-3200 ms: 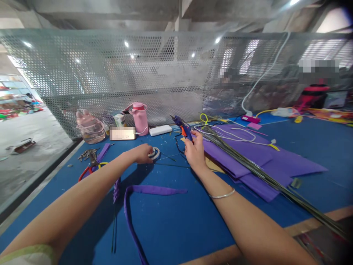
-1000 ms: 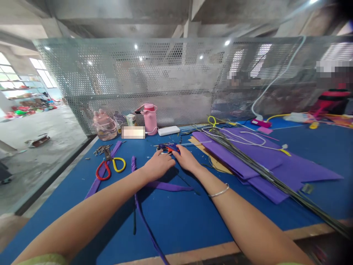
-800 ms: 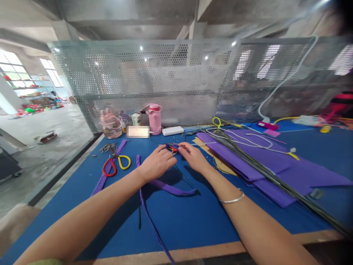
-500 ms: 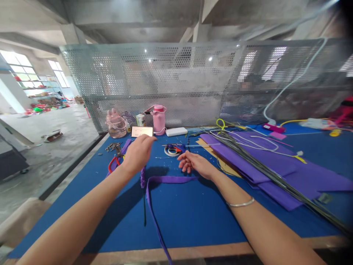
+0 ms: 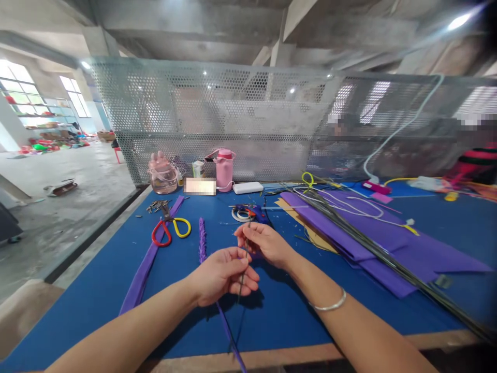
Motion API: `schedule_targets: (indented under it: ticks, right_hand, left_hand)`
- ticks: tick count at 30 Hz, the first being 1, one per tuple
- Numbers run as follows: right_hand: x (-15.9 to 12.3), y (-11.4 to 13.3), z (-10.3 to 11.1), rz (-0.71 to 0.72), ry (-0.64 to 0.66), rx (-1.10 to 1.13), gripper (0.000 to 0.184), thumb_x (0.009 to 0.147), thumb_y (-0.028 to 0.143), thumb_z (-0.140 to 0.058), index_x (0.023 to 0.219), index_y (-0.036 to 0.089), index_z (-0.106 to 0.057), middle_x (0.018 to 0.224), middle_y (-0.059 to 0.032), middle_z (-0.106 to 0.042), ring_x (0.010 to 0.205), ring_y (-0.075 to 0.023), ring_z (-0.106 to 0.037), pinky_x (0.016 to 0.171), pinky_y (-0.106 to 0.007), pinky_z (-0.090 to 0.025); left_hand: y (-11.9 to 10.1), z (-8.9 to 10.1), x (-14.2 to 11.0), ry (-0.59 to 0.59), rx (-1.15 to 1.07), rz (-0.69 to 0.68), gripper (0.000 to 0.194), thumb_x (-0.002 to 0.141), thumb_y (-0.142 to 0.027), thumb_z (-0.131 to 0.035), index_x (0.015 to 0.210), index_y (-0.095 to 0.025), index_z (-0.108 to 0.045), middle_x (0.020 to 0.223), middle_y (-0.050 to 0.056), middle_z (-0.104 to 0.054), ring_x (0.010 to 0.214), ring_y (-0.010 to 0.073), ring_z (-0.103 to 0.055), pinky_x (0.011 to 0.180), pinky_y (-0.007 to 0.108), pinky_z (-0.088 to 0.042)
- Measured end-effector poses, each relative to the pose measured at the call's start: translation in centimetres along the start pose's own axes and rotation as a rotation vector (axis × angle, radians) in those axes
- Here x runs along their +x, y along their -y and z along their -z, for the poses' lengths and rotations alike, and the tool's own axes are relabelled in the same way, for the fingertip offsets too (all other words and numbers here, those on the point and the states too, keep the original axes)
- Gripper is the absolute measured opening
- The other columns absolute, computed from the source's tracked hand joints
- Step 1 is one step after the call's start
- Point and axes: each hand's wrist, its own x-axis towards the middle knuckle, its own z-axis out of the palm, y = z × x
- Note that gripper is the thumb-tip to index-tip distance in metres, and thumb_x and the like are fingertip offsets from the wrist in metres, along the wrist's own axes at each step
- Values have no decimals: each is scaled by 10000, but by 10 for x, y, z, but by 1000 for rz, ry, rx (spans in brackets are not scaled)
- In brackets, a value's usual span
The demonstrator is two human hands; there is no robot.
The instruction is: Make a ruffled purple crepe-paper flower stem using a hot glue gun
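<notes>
My left hand (image 5: pixel 223 277) and my right hand (image 5: pixel 267 242) are close together over the middle of the table, pinching a thin dark green wire (image 5: pixel 243 282) between fingertips. The wire stands nearly upright, with my right fingers near its top and my left fingers lower down. A purple strip (image 5: pixel 229 331) runs below my hands to the table's front edge; part of it is hidden by them. Left of my hands lies a ruffled purple piece (image 5: pixel 202 241). Beyond my right hand, a blue glue gun (image 5: pixel 261 213) rests against a white ring-shaped roll (image 5: pixel 237 214).
Scissors (image 5: pixel 162 235) with red and yellow handles lie at left across another purple strip (image 5: pixel 142 272). Purple sheets (image 5: pixel 380 256) and a bundle of green wires (image 5: pixel 373 243) cover the right side. A pink bottle (image 5: pixel 224 171) and white power bank (image 5: pixel 248 187) stand along the perforated screen.
My right hand has set the glue gun down by the white roll and let go. My left hand has left the roll. Both hands have come nearer and now hold a green wire.
</notes>
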Motion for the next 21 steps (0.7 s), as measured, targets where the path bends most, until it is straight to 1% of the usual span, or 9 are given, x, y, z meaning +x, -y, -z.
schedule_targets:
  ticks: [2, 3, 5, 7, 10, 12, 15, 19, 21]
  right_hand:
    - [0, 1, 4, -18, 0, 19, 468, 759, 648, -569, 750, 181, -539, 617, 25, -567, 441, -64, -435, 431, -207, -315]
    - [-1, 3, 11, -28, -1, 25, 465, 766, 652, -553, 733, 189, -514, 568, 44, -537, 407, -59, -397, 409, -202, -288]
    - [-3, 7, 31, -52, 1, 17, 447, 779, 646, -539, 766, 200, -510, 485, 83, -466, 353, -52, -303, 372, -192, -225]
    - [-7, 11, 51, -82, 21, -23, 420, 786, 605, -571, 843, 189, -554, 430, 110, -412, 332, -49, -228, 355, -190, -167]
    - [-12, 13, 64, -114, 71, -111, 424, 790, 548, -614, 927, 147, -608, 408, 115, -398, 341, -51, -235, 360, -197, -141]
    - [-12, 12, 55, -102, 97, -161, 406, 793, 522, -624, 921, 137, -624, 420, 106, -412, 368, -55, -291, 382, -197, -174]
    - [-12, 8, 31, -66, 132, -213, 349, 799, 485, -622, 881, 145, -632, 463, 92, -452, 409, -60, -368, 427, -201, -245]
    - [-13, 1, 8, -45, 158, -247, 273, 818, 424, -595, 889, 161, -619, 485, 88, -461, 419, -71, -393, 445, -213, -287]
    - [-13, -1, 3, -27, 87, -257, 234, 786, 377, -634, 905, 179, -593, 488, 99, -446, 420, -73, -373, 433, -212, -272]
  left_hand:
    - [0, 0, -2, -22, 155, -8, 361, 753, -470, -691, 870, -174, -522, 760, 49, -687, 656, 146, -664, 586, 232, -480]
    - [-3, 2, -2, -69, 291, -63, 331, 789, -470, -649, 900, -174, -549, 769, 49, -685, 665, 153, -658, 592, 244, -473]
    - [-12, 14, 0, -238, 600, -279, 279, 812, -418, -622, 966, -186, -605, 775, 38, -677, 681, 167, -629, 617, 271, -458]
    - [-23, 28, 8, -436, 775, -498, 252, 749, -328, -687, 963, -199, -651, 790, 25, -665, 743, 183, -598, 698, 293, -447]
    - [-34, 44, 25, -521, 721, -504, 197, 708, -300, -709, 857, -180, -665, 743, 19, -634, 693, 168, -561, 662, 280, -433]
    - [-37, 44, 35, -511, 639, -458, 267, 771, -400, -644, 882, -158, -643, 738, 29, -621, 629, 146, -544, 577, 261, -424]
    - [-36, 33, 40, -447, 505, -407, 468, 817, -577, -527, 922, -129, -615, 758, 47, -617, 597, 122, -553, 526, 237, -430]
    - [-32, 22, 36, -336, 270, -406, 477, 683, -588, -695, 783, -129, -616, 659, -6, -577, 535, 72, -505, 520, 196, -411]
    - [-29, 21, 33, -340, 219, -425, 435, 642, -532, -758, 716, -128, -615, 619, -26, -561, 508, 53, -467, 509, 181, -388]
